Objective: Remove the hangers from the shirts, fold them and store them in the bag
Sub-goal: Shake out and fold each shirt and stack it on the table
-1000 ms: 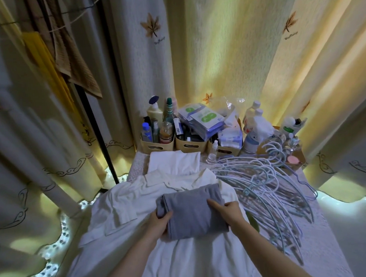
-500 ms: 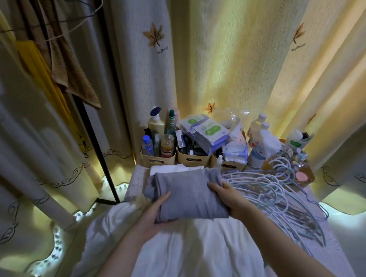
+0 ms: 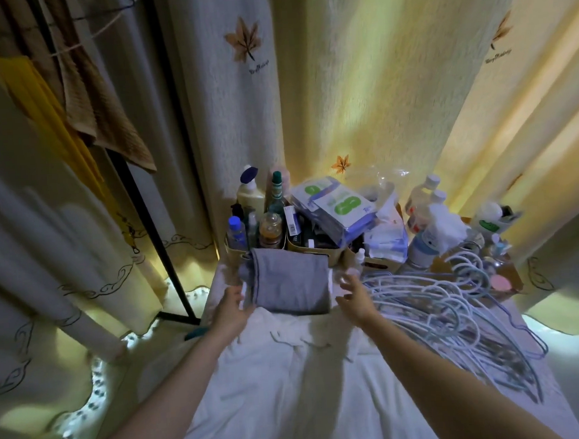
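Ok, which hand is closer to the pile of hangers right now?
Right. The right hand hovers open beside the hanger pile; the left hand is on the far side of the folded grey shirt.

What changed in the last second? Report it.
The folded grey shirt moved away from the person, off the white shirt's middle to the far end before the baskets. The right hand let go and is open; the left hand is at its edge, grip unclear. Hangers and baskets stayed put.

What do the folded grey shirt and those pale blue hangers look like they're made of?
Folded grey shirt: soft matte fabric, probably cotton knit; drapes with rounded folds. Pale blue hangers: thin smooth rods, likely plastic or coated wire; uniform curves.
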